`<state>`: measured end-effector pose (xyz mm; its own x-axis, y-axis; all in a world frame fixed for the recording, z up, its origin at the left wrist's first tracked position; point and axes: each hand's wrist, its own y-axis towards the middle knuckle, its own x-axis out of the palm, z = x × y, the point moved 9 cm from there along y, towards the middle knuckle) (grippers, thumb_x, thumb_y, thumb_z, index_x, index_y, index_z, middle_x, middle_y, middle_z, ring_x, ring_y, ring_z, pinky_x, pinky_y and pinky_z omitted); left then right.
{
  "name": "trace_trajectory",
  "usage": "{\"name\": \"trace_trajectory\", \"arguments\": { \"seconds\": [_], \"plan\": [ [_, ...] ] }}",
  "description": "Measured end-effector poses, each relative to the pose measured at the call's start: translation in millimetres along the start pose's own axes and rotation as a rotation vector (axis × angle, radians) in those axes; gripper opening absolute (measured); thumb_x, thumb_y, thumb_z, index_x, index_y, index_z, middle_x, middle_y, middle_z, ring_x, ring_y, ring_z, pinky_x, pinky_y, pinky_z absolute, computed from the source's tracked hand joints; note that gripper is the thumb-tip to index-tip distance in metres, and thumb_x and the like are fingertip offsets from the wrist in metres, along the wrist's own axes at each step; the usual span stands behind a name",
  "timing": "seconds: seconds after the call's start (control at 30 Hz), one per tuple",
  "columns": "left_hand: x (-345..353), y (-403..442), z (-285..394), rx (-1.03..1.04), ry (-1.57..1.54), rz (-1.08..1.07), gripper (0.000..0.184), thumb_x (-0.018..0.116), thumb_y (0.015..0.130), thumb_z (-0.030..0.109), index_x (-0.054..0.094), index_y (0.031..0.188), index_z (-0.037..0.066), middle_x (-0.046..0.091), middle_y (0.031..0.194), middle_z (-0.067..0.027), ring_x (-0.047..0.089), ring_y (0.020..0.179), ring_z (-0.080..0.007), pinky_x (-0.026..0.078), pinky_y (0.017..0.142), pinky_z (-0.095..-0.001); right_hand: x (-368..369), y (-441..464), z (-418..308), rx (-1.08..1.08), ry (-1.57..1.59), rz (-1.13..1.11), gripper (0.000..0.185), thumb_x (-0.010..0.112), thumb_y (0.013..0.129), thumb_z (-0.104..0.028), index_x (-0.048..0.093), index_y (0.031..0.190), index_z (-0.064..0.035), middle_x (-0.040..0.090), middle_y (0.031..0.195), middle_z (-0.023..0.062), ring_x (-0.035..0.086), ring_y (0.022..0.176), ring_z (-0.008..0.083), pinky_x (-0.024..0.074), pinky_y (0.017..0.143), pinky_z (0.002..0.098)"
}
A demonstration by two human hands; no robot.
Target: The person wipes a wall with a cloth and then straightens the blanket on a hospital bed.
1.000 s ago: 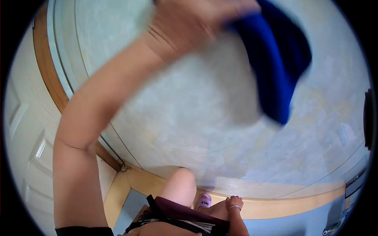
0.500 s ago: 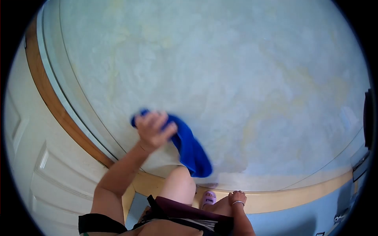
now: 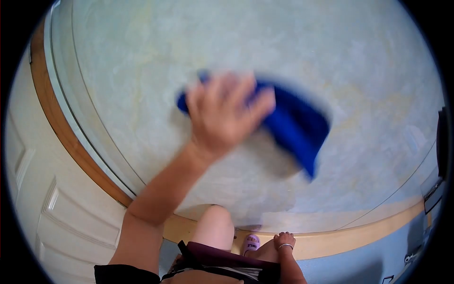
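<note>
A blue cloth (image 3: pixel 298 123) is under my left hand (image 3: pixel 227 109), against a pale marbled wall (image 3: pixel 369 61). My left hand is blurred by motion; its fingers are over the cloth, which trails out to the right and down in a loose flap. My right hand (image 3: pixel 284 240), with a bracelet at the wrist, rests on my right knee, its fingers lying over it and nothing seen in them.
On the left is a white panelled door (image 3: pixel 80 213) with a brown wooden frame (image 3: pixel 71 137). A tan ledge (image 3: pixel 350 241) runs along the wall's foot above a blue floor (image 3: pixel 326 270). A pink slipper (image 3: pixel 252 243) is between my legs. A dark object (image 3: pixel 442 142) is at the right edge.
My left hand with the blue cloth swept from the top of the view down to the lower left, then back up and right. My right hand has stayed on the knee.
</note>
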<state>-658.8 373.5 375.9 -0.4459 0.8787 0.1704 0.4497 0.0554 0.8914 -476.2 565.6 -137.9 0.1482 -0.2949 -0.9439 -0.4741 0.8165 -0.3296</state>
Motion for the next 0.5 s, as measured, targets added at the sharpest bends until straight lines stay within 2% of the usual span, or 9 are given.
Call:
{"name": "trace_trajectory", "arguments": {
  "seconds": [0.03, 0.07, 0.1, 0.13, 0.2, 0.27, 0.33, 0.4, 0.5],
  "plan": [
    [7.0, 30.6, -23.1, -0.047, 0.059, 0.034, 0.035, 0.064, 0.066, 0.011, 0.066, 0.100, 0.021, 0.058, 0.106, -0.0045, 0.051, 0.097, -0.0265, 0.036, 0.080, -0.0396, 0.3, -0.8, 2.1, -0.005, 0.004, 0.009, 0.041, 0.044, 0.081, -0.041, 0.064, 0.100, -0.0102, 0.059, 0.109, 0.0092, 0.051, 0.104, 0.0247, 0.0427, 0.085, 0.0392],
    [8.3, 62.2, -44.4, -0.179, -0.001, 0.019, 0.034, 0.061, 0.066, 0.006, 0.066, 0.097, 0.017, 0.056, 0.107, -0.0061, 0.049, 0.099, -0.0272, 0.037, 0.081, -0.0386, 0.6, -0.6, 3.0, -0.005, 0.007, 0.007, 0.041, 0.044, 0.081, -0.041, 0.064, 0.100, -0.0102, 0.059, 0.109, 0.0092, 0.051, 0.104, 0.0247, 0.0427, 0.085, 0.0392],
    [14.9, 78.9, -60.0, -0.292, 0.101, 0.046, 0.030, 0.061, 0.065, 0.010, 0.065, 0.094, 0.017, 0.054, 0.109, -0.0060, 0.047, 0.102, -0.0267, 0.036, 0.081, -0.0427, 0.1, -0.1, 2.3, -0.007, 0.010, 0.003, 0.041, 0.044, 0.081, -0.040, 0.064, 0.100, -0.0103, 0.059, 0.109, 0.0091, 0.051, 0.104, 0.0247, 0.0427, 0.085, 0.0391],
    [21.2, 96.5, -60.4, -0.293, 0.100, 0.044, 0.030, 0.061, 0.065, 0.010, 0.065, 0.094, 0.017, 0.054, 0.109, -0.0060, 0.047, 0.102, -0.0267, 0.036, 0.081, -0.0427, -0.9, 0.5, 0.3, -0.007, 0.010, 0.000, 0.041, 0.044, 0.081, -0.040, 0.064, 0.100, -0.0104, 0.059, 0.109, 0.0091, 0.051, 0.104, 0.0246, 0.0427, 0.084, 0.0390],
    [27.3, 124.7, -42.9, -0.285, 0.125, 0.136, 0.036, 0.063, 0.070, 0.010, 0.059, 0.106, 0.006, 0.056, 0.106, -0.0139, 0.050, 0.100, -0.0313, 0.039, 0.088, -0.0364, -2.7, 0.7, -2.3, -0.007, 0.008, -0.007, 0.041, 0.044, 0.081, -0.040, 0.064, 0.100, -0.0104, 0.058, 0.109, 0.0091, 0.051, 0.104, 0.0246, 0.0427, 0.084, 0.0389],
    [62.1, 125.9, 3.6, -0.277, -0.173, -0.123, 0.020, 0.057, 0.074, 0.020, 0.066, 0.092, 0.017, 0.053, 0.097, -0.0084, 0.046, 0.092, -0.0271, 0.035, 0.074, -0.0480, -1.5, 0.8, -1.3, -0.010, 0.005, -0.013, 0.041, 0.044, 0.081, -0.040, 0.064, 0.100, -0.0104, 0.058, 0.109, 0.0092, 0.051, 0.104, 0.0246, 0.0428, 0.084, 0.0389],
    [58.9, 108.7, 71.8, -0.103, -0.251, 0.005, 0.024, 0.059, 0.068, 0.021, 0.063, 0.091, 0.015, 0.054, 0.108, -0.0077, 0.046, 0.103, -0.0276, 0.035, 0.079, -0.0485, -2.2, -0.2, -0.5, -0.024, 0.015, 0.003, 0.041, 0.044, 0.081, -0.040, 0.064, 0.100, -0.0103, 0.059, 0.108, 0.0094, 0.052, 0.103, 0.0246, 0.0428, 0.084, 0.0390],
    [66.2, 70.9, 126.8, 0.023, -0.332, -0.020, 0.027, 0.055, 0.071, 0.030, 0.062, 0.092, 0.013, 0.053, 0.108, -0.0087, 0.045, 0.104, -0.0287, 0.035, 0.076, -0.0523, -3.1, 1.3, -4.8, -0.014, 0.002, -0.001, 0.041, 0.044, 0.081, -0.041, 0.065, 0.099, -0.0103, 0.059, 0.107, 0.0095, 0.052, 0.103, 0.0246, 0.0428, 0.083, 0.0390],
    [61.5, -18.2, 209.7, 0.289, -0.402, -0.175, 0.023, 0.050, 0.077, 0.023, 0.061, 0.092, 0.010, 0.054, 0.110, -0.0078, 0.047, 0.109, -0.0264, 0.036, 0.083, -0.0474, -3.9, 1.6, -4.4, -0.002, 0.003, 0.012, 0.041, 0.045, 0.081, -0.042, 0.065, 0.099, -0.0104, 0.060, 0.106, 0.0095, 0.052, 0.102, 0.0245, 0.0430, 0.083, 0.0388]
  ]
}}
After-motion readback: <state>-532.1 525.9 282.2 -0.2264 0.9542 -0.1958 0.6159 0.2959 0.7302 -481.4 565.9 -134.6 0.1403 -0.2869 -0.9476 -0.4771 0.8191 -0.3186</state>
